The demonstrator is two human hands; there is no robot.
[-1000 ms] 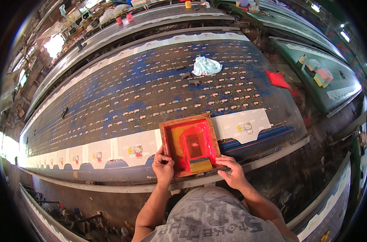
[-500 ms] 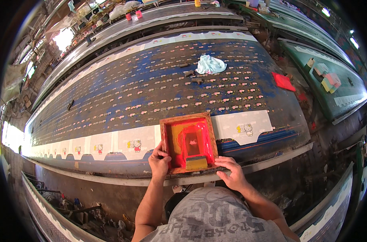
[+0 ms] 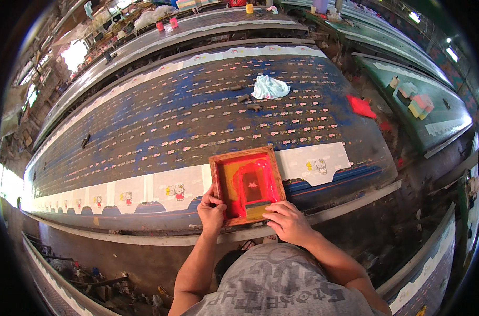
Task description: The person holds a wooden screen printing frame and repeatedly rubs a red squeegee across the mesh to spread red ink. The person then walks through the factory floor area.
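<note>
A wooden-framed printing screen (image 3: 215,174) smeared with red and yellow ink lies on white fabric pieces (image 3: 310,158) at the near edge of a long printing table (image 3: 192,131). My left hand (image 3: 211,213) grips the screen's left side near its lower corner, fingers curled on the wood. A yellow-and-grey squeegee (image 3: 258,211) lies inside the lower part of the screen. My right hand (image 3: 287,221) has its fingers closed on the squeegee's right end. Printed cartoon cat figures (image 3: 179,192) show on the fabric left and right of the screen.
A pale cloth (image 3: 269,87), dark small blocks (image 3: 243,98) and a red pad (image 3: 361,106) rest on the table. A green table (image 3: 392,95) at the right holds stacked sponges (image 3: 421,107). Further tables (image 3: 208,21) with tubs stand behind, and a metal rail (image 3: 150,238) runs along the near edge.
My right hand has moved left from the screen's right rim onto the squeegee. My left hand stays on the frame; the screen remains in about the same spot.
</note>
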